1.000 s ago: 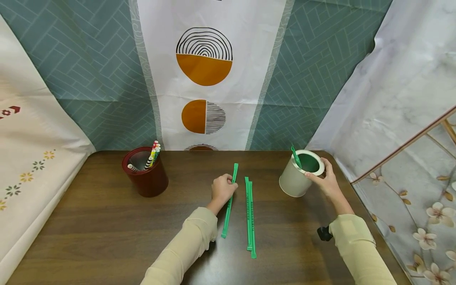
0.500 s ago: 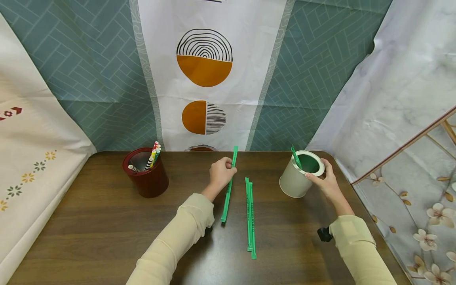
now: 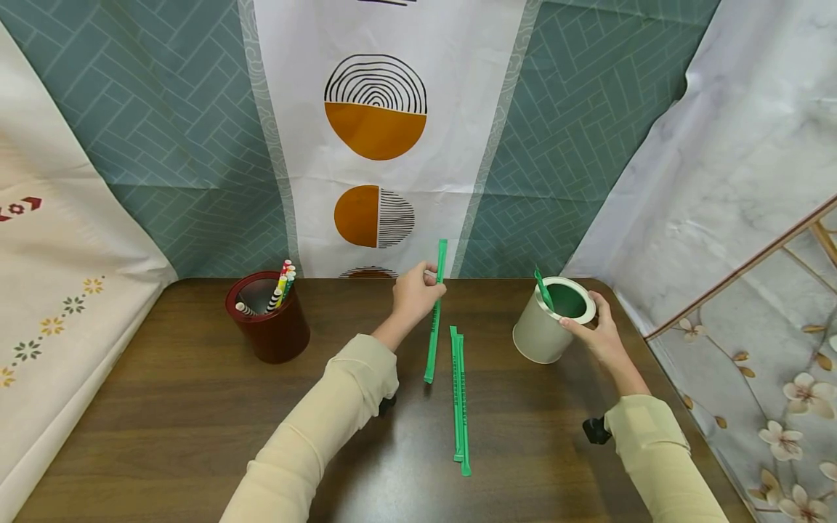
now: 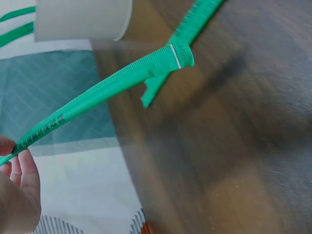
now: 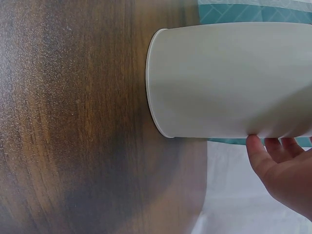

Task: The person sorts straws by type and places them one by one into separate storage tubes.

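Observation:
My left hand (image 3: 417,296) pinches a green wrapped straw (image 3: 432,350) between thumb and fingers and holds it raised over the table, its far end pointing up and away. In the left wrist view, dark printing runs along the straw's wrapper (image 4: 92,101), which ends in a crimped tip. Just right of it, two more green wrapped straws (image 3: 463,407) lie side by side on the wood. My right hand (image 3: 602,335) grips the off-white canister (image 3: 540,330) at its right side, thumb on the rim. Green wrapped straws (image 3: 543,289) lean in the canister, ends above its rim.
A dark red cup (image 3: 277,338) stands at the back left with several striped and coloured sticks (image 3: 281,285) in it. The brown wooden table (image 3: 163,407) ends at a patterned cloth backdrop (image 3: 196,145), and a floral cloth (image 3: 752,378) borders it on the right.
My left hand has lifted the wrapped straw off the table, moving it away from me, then slightly right. The right hand and canister have stayed in place.

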The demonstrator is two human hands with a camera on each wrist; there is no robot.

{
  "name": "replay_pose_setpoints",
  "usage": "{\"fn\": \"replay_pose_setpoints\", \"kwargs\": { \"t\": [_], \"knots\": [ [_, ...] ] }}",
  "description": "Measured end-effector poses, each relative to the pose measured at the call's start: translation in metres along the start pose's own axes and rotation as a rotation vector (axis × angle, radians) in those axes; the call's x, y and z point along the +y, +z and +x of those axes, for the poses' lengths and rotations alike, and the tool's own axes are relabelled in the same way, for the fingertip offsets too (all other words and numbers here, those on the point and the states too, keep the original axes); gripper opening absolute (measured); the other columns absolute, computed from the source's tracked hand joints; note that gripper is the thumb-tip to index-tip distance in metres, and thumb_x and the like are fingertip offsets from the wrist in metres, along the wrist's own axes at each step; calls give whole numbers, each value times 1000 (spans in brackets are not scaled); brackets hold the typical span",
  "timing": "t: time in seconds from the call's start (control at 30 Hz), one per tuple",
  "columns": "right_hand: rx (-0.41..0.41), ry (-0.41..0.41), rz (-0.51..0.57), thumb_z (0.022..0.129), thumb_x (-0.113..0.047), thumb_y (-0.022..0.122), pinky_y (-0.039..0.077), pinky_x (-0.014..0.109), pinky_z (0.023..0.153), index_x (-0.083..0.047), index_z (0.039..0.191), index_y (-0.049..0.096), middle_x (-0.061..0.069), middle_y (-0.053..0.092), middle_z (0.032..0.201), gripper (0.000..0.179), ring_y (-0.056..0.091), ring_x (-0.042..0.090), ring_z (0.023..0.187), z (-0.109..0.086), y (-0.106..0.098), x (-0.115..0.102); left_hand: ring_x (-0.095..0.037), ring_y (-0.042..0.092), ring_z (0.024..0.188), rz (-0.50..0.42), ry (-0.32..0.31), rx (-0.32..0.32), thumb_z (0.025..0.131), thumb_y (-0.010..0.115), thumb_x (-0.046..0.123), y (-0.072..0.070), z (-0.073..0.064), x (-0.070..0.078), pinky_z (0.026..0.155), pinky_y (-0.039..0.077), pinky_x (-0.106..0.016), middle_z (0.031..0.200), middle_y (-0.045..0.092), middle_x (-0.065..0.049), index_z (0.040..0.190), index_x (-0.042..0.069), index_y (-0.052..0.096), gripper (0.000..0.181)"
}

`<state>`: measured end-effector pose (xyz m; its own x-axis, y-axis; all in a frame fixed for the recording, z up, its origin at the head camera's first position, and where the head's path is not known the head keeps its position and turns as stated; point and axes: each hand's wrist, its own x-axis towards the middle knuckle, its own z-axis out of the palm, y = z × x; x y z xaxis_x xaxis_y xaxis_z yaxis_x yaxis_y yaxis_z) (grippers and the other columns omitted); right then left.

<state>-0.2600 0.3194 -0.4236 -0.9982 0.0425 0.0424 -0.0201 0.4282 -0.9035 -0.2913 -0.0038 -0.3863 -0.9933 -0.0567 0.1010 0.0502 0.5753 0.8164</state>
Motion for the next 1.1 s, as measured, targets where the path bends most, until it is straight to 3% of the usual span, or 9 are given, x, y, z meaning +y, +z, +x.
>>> {"fn": "replay_pose_setpoints", "kwargs": {
  "t": [0.13, 0.3, 0.4, 0.77, 1.1],
  "knots": [
    [-1, 4, 1, 83, -15, 60, 31, 2, 73, -4, 141, 4, 20, 19, 140, 81, 29, 28, 119, 0, 0, 1, -20, 58, 83, -28, 32, 5, 78, 59, 17, -1, 1, 13, 82, 41, -37, 89, 64, -1, 103, 16, 57, 25],
    [-3, 8, 2, 83, -16, 60, 31, 1, 73, -4, 141, 4, 20, 19, 140, 81, 28, 29, 120, 1, -1, 2, -19, 59, 73, -91, 80, 3, 79, 57, 15, 0, 0, 29, 58, 43, -26, 90, 64, -2, 103, 15, 57, 24],
    [-1, 5, 13, 83, -14, 60, 31, 2, 73, -4, 141, 4, 21, 19, 140, 81, 28, 30, 120, 1, -1, 3, -17, 59, 69, -145, 82, -16, 80, 56, 15, 2, -3, 39, 51, 38, -21, 92, 64, -2, 104, 15, 57, 24],
    [-9, -3, 11, 84, -18, 59, 32, 2, 75, -5, 141, 3, 19, 18, 141, 82, 29, 28, 119, -1, 0, -1, -17, 62, 64, -428, 42, 19, 81, 59, 14, 13, -9, 74, 50, 43, -20, 89, 63, -6, 101, 11, 54, 21],
    [-17, -6, 26, 84, -16, 59, 34, 2, 74, -7, 141, 2, 18, 19, 140, 81, 31, 22, 116, 0, 0, 0, -11, 60, 57, -613, 73, 145, 83, 56, 11, 25, -14, 95, 50, 47, -19, 85, 62, -9, 94, 6, 51, 13]
  ]
}}
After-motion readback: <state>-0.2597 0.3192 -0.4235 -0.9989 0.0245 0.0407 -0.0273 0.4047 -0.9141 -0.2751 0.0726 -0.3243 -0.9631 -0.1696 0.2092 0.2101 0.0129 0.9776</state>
